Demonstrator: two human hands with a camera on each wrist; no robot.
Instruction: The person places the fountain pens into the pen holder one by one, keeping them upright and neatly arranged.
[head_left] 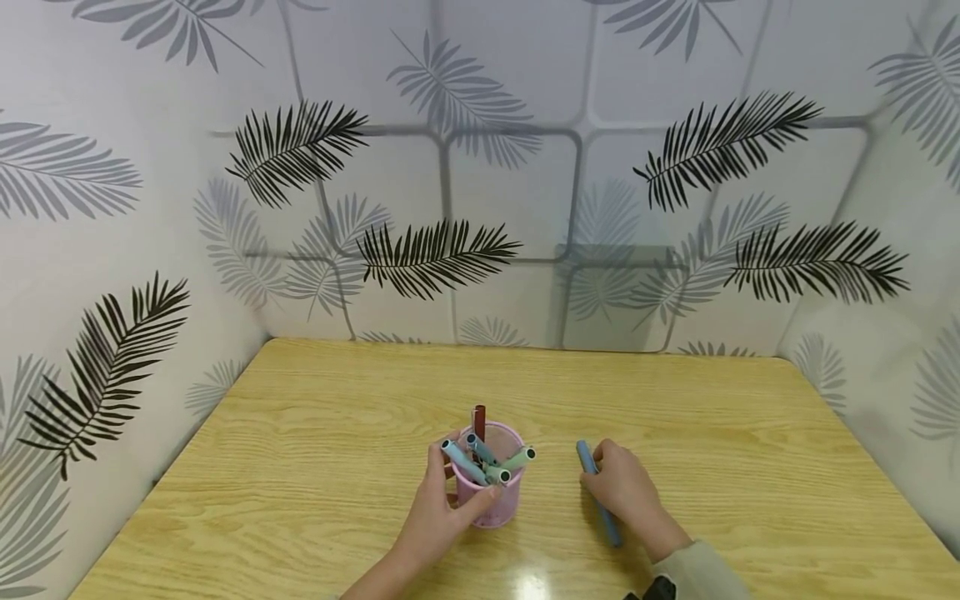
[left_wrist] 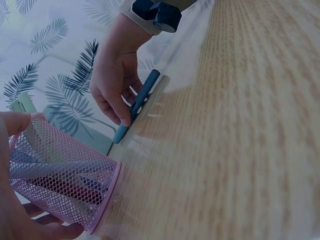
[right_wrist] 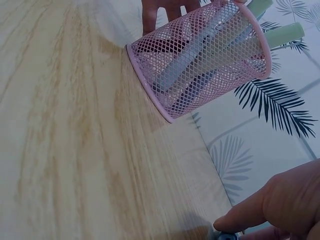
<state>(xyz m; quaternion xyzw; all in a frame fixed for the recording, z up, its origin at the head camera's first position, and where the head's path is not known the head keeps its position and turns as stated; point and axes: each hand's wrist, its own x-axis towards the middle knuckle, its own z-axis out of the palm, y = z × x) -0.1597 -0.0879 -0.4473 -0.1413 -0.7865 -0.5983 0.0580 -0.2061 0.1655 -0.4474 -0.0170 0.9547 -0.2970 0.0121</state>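
Observation:
My left hand point(head_left: 441, 510) grips a pink mesh pen holder point(head_left: 498, 507), thumb across its front and fingers around its left side. The pen holder stands upright on the table. Light blue, dark blue and green markers lean inside it, along with a dark red stick-like item point(head_left: 480, 421). To the right of it, my right hand point(head_left: 628, 485) pinches a blue marker point(head_left: 609, 527) between thumb and fingers. In the left wrist view this marker point(left_wrist: 146, 91) lies along the tabletop or just above it; I cannot tell which. Only the marker's end point(right_wrist: 228, 236) shows in the right wrist view.
The light wooden table point(head_left: 337, 417) extends to both sides and to the back. Pale walls point(head_left: 510, 300) with leaf prints and grey lines rise behind and beside it. A dark device point(left_wrist: 167, 17) sits on the right wrist.

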